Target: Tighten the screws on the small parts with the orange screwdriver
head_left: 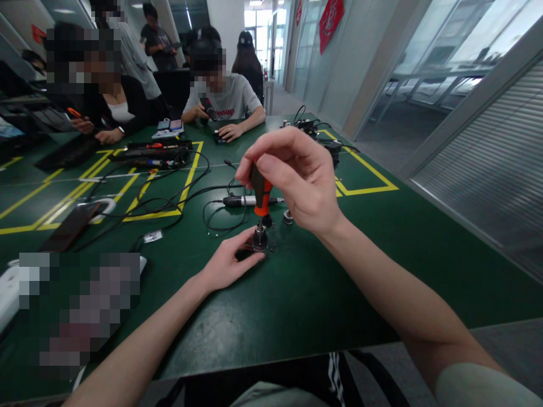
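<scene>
The left hand [229, 263] lies on the green counter [322, 282], fingers pinching a small round metal part [260, 238]. Directly above it, the right hand [297, 181] grips an orange-handled screwdriver [261, 198] upright, its tip on the part.
</scene>
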The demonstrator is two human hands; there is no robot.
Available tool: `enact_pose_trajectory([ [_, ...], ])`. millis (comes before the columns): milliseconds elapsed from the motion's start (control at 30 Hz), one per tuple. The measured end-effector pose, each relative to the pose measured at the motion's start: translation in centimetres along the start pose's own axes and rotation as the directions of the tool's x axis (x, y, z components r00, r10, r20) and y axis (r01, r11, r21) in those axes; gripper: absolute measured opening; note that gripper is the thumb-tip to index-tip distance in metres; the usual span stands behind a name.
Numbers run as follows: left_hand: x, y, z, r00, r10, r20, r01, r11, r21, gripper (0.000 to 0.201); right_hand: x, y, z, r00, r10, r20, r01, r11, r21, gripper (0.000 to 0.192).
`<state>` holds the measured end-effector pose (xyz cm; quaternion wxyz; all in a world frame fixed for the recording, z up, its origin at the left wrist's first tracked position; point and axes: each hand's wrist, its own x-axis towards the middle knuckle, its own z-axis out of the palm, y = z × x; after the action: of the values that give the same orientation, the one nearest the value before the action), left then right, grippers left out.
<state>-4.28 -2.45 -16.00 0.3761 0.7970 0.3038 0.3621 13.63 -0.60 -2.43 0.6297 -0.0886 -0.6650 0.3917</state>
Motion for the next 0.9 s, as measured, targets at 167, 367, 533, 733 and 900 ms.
enact_pose_trajectory([
  [167,-0.1,-0.1,0.0,1.0,-0.011,0.004,0.011,1.0,0.019,0.056,0.0,0.3,0.1,1.0,0.02,-0.013,-0.02,1.0,-0.004,0.033],
  [367,-0.2,0.0,0.1,1.0,-0.024,0.003,0.024,1.0,0.016,0.056,0.2,0.3,-0.2,0.999,0.013,-0.035,-0.018,0.991,-0.13,0.03],
  [533,-0.1,0.1,0.0,0.999,-0.041,0.001,0.041,0.999,0.007,0.056,0.1,0.4,-0.3,1.0,-0.012,0.015,0.013,0.999,-0.049,0.027],
  [733,0.0,0.3,0.2,0.998,-0.055,0.027,0.055,0.998,-0.002,0.06,0.2,0.6,-0.2,1.0,-0.006,-0.004,0.006,0.998,-0.06,0.032],
  [900,-0.2,1.0,-0.5,0.998,-0.015,0.065,0.007,0.992,0.122,0.068,0.3,0.4,-0.4,1.0,0.009,-0.022,-0.011,0.996,-0.087,0.026],
])
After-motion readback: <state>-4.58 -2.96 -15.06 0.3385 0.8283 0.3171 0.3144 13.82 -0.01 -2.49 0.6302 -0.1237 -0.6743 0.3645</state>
